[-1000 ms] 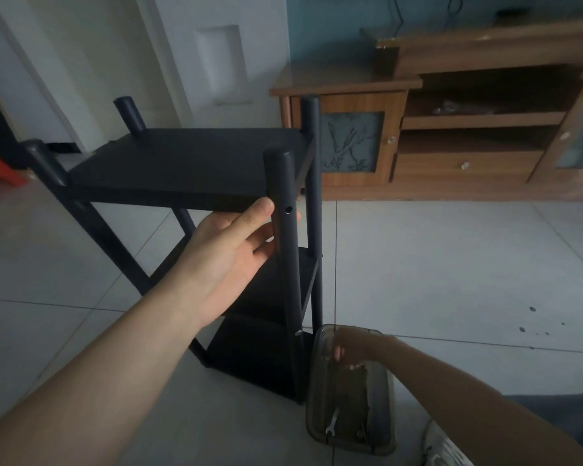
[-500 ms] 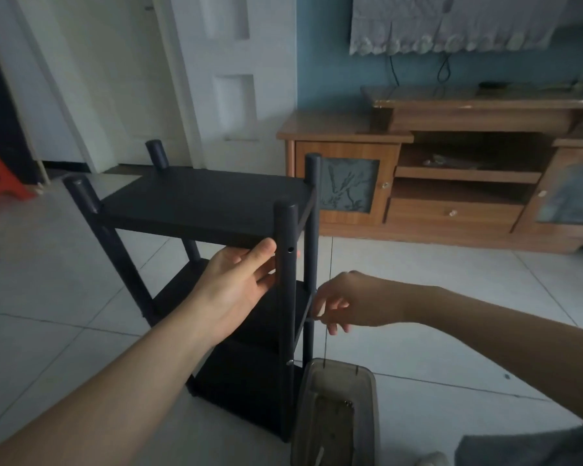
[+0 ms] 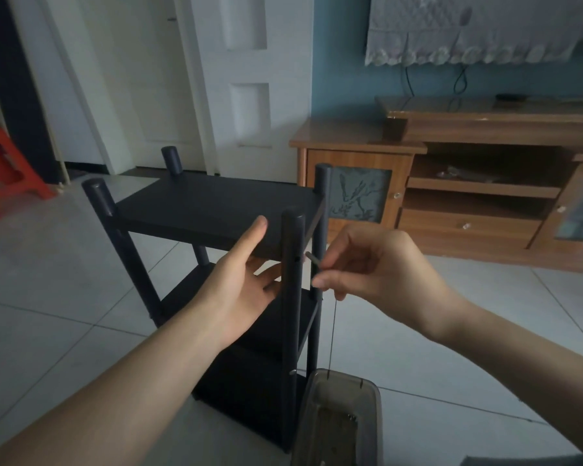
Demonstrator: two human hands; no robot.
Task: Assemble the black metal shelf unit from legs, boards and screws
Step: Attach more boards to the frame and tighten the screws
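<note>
A black shelf unit [image 3: 216,203] with several round legs and three boards stands upright on the tiled floor in front of me. My left hand [image 3: 239,280] holds the front edge of the top board, thumb on top and fingers beneath, just left of the near right leg [image 3: 292,297]. That leg shows an empty screw hole [image 3: 297,259] near the top board and a screw head [image 3: 293,372] lower down. My right hand [image 3: 367,267] pinches a small screw [image 3: 313,257], its tip pointing at the hole, a short way from it.
A translucent plastic parts box [image 3: 340,418] lies on the floor at the shelf's right foot. A wooden TV cabinet [image 3: 451,183] lines the back wall at right. A red plastic stool [image 3: 4,169] stands at far left beside a white door [image 3: 169,79].
My right hand rose from the parts box with a screw and moved up to the hole in the near right leg. The view tilted upward. My left hand stays on the top board.
</note>
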